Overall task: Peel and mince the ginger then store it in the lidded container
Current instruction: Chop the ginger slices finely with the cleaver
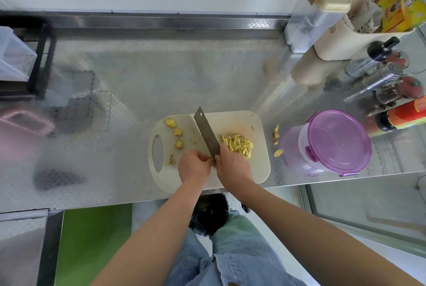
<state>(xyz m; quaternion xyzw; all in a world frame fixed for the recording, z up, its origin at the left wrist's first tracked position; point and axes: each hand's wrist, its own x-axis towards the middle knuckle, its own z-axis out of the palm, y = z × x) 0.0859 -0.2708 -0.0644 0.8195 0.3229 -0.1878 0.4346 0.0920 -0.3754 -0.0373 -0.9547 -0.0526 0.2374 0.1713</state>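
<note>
- While the right hand grips the handle of the knife, we see the wide blade lying slanted across the cutting board, with its tip pointing away from the person.
- The left hand sits just beside the right hand. Its fingers are curled, and the tips are right at the near end of the blade. A tiny yellow bit shows there, but we cannot tell if the fingers pinch it.
- We see a pile of cut ginger on the board, to the right of the blade and just beside the right hand.
- Three ginger chunks lie in a row on the left side of the board, apart from the blade. Some peel scraps lie near the board's handle hole.
- A few more ginger bits lie on the metal counter, between the board and the container.
- The container stands to the right of the board, well apart from both hands. Its purple lid is on.
- Bottles stand behind the container.
</note>
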